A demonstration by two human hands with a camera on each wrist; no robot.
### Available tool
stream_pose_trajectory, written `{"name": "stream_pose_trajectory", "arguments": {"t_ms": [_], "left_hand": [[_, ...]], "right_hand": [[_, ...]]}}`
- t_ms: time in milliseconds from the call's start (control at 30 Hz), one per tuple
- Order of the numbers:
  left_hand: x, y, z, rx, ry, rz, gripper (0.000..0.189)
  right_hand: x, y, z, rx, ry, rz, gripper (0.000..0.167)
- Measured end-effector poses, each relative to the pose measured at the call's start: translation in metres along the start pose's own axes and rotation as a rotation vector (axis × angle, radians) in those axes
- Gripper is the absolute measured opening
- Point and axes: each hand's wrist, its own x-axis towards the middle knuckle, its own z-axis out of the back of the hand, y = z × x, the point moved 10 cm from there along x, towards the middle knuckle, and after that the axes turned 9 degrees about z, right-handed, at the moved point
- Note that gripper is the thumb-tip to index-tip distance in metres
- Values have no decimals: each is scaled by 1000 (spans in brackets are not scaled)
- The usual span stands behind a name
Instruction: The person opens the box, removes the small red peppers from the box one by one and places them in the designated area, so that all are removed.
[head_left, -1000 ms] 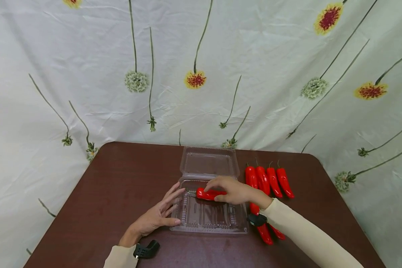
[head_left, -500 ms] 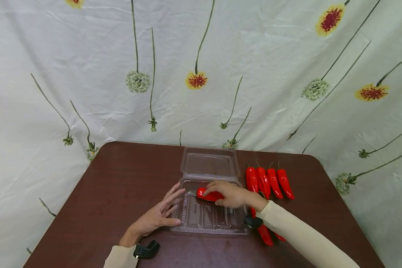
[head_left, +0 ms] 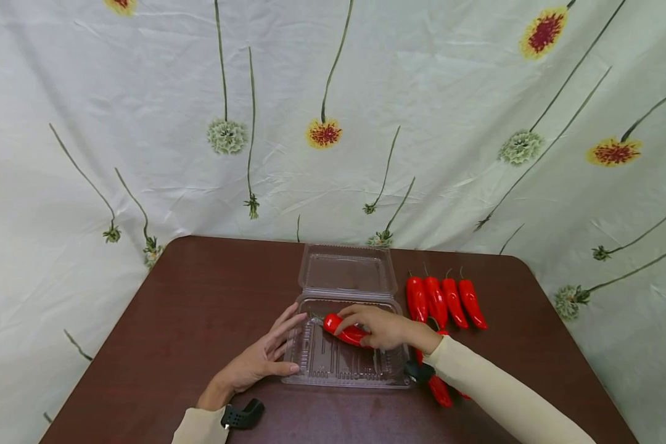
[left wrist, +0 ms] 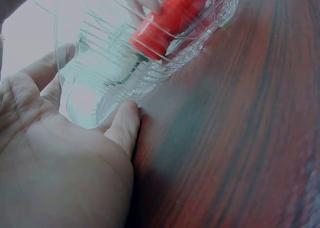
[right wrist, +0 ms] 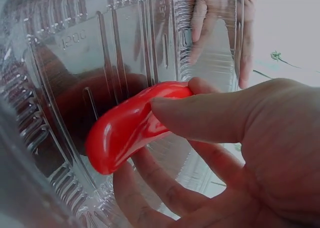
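Observation:
In the head view my right hand (head_left: 385,327) pinches a shiny red chili pepper (head_left: 351,337) over the base of a clear plastic clamshell box (head_left: 333,369). The right wrist view shows the thumb on one side of this pepper (right wrist: 117,133) and fingers on the other, close above the ribbed floor. Its green stem points left toward the box's side wall. My left hand (head_left: 258,359) rests against that left side, fingers and thumb spread along the wall. Seen from the left wrist, the left palm (left wrist: 65,163) faces the box and the thumb tip meets its edge.
Behind the base, the box's hinged lid (head_left: 346,271) lies folded back. Several red peppers (head_left: 470,302) stand in a row on the brown table (head_left: 216,296), right of the box; more peppers (head_left: 438,390) lie nearer, partly under the right forearm. A flowered cloth (head_left: 288,154) hangs behind.
The right hand has drawn slightly nearer with the pepper, which has turned from nearly level to slanting down rightward. My left hand and the box stay where they were.

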Motion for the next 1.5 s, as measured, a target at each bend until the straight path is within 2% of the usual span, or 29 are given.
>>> {"name": "stream_pose_trajectory", "arguments": {"t_ms": [200, 400, 500, 633, 900, 1067, 1300, 1500], "left_hand": [[0, 0, 0, 6, -4, 18, 89], [0, 0, 0, 1, -3, 5, 89], [0, 1, 0, -12, -1, 6, 90], [0, 1, -1, -17, -1, 7, 90], [-1, 1, -1, -13, -5, 13, 89], [-2, -1, -1, -21, -7, 10, 89], [-2, -2, 2, -23, -23, 12, 90], [-2, -2, -1, -21, -13, 10, 89]], "right_hand": [[0, 0, -3, 7, 24, -16, 52], [2, -2, -9, -8, 77, -62, 52], [3, -2, -13, -14, 98, -57, 52], [3, -3, -15, -7, 92, -61, 51], [-3, -10, -14, 34, 67, -137, 44], [-4, -9, -13, 49, 69, -113, 42], [-14, 2, 4, 122, 8, -66, 42], [-39, 6, 29, 156, -93, -51, 43]]}}
